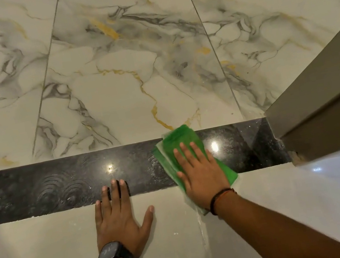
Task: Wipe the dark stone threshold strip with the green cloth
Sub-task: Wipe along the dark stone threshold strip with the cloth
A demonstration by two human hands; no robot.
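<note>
Right hand (199, 173) pressed flat on the green cloth (178, 143) over the dark stone threshold strip (60, 184).

The right hand lies palm down with fingers spread apart, pinning the folded cloth against the strip's right half; the cloth runs diagonally, its far end lapping onto the veined marble tiles (122, 80) and its near end onto the plain pale floor (50, 252). A black cord band (218, 197) circles that wrist. The left hand (118, 220) rests open and flat on the pale floor, fingers splayed, three fingertips reaching onto the strip's near edge; a dark watch (113, 253) sits on its wrist. Curved wipe marks and two light glints show on the strip. A brown door frame (319, 107) meets the strip's right end.
</note>
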